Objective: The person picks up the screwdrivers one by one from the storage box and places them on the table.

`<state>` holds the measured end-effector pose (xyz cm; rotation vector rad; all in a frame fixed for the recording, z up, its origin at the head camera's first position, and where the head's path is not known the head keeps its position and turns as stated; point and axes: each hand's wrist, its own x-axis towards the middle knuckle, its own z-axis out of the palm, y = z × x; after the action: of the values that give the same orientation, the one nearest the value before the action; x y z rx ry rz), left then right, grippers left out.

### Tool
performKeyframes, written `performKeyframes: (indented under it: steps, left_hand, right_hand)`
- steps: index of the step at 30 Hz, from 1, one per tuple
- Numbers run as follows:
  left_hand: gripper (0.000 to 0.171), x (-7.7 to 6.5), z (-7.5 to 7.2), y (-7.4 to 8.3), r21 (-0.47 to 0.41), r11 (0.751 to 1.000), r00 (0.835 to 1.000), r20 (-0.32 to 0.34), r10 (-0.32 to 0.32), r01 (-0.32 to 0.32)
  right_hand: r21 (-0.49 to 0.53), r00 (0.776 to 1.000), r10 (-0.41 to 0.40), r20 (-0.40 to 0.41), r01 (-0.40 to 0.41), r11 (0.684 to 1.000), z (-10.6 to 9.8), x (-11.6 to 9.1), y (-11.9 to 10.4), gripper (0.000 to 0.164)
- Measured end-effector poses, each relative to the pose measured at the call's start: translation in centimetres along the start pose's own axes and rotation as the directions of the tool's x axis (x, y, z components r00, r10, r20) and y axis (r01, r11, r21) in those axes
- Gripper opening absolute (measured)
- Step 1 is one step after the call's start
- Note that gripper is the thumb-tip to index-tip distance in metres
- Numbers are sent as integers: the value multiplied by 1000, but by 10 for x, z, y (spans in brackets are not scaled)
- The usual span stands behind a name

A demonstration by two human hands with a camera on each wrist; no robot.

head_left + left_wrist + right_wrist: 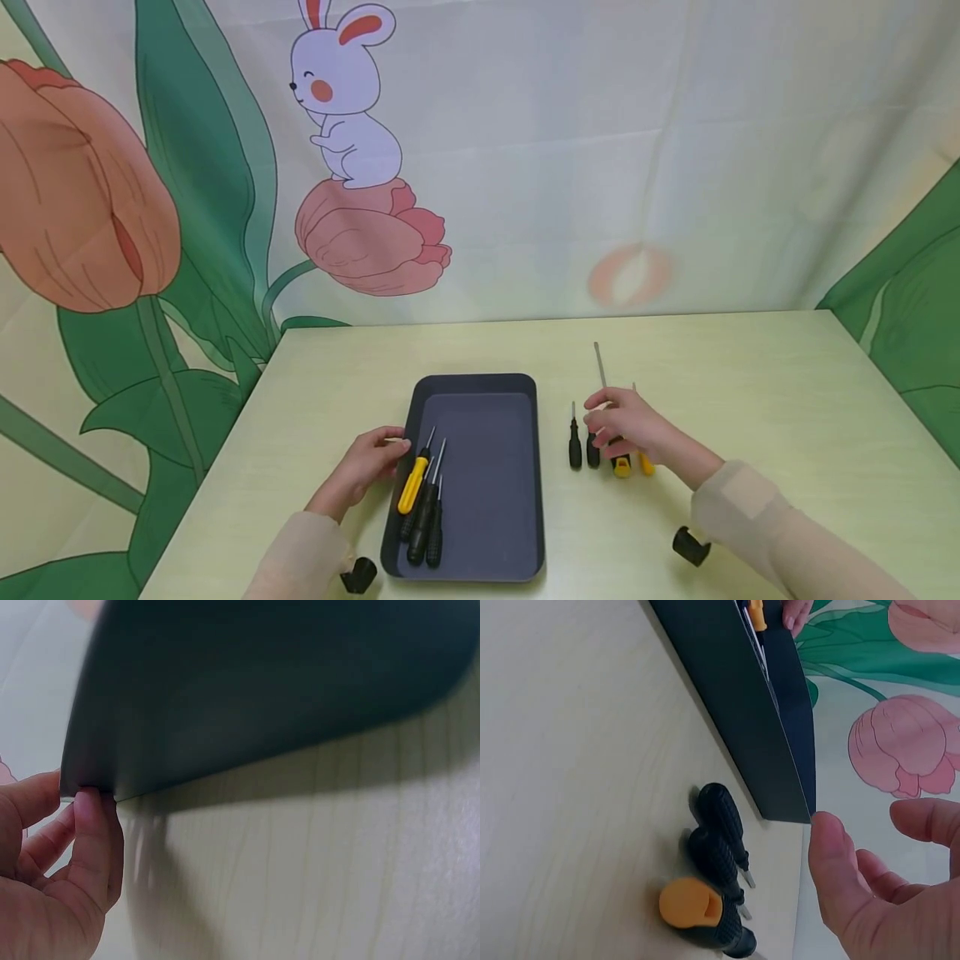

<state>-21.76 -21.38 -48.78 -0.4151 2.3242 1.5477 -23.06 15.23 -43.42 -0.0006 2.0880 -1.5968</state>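
A dark grey tray lies on the table. Inside, along its left side, are a yellow-handled screwdriver and three black-handled screwdrivers. My left hand pinches the tray's left rim; the left wrist view shows its fingertips against the outer wall. Right of the tray my right hand hovers with parted fingers, holding nothing, above a row of screwdrivers. Two small black screwdrivers, a black one with a yellow end and a yellow-handled one make up that row, partly hidden by the hand.
The pale wooden table reaches back to a hanging cloth printed with tulips and a rabbit. Black pieces show beneath both sleeves, near the wrists.
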Motion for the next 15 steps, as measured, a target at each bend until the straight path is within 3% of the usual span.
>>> performKeyframes:
  steps: [15]
  left_hand:
    - [37,1,0,-1,-6,1000,1000,-3,12,-12]
  right_hand:
    - [-13,993,-45,105,47,999,37,2,-7,40]
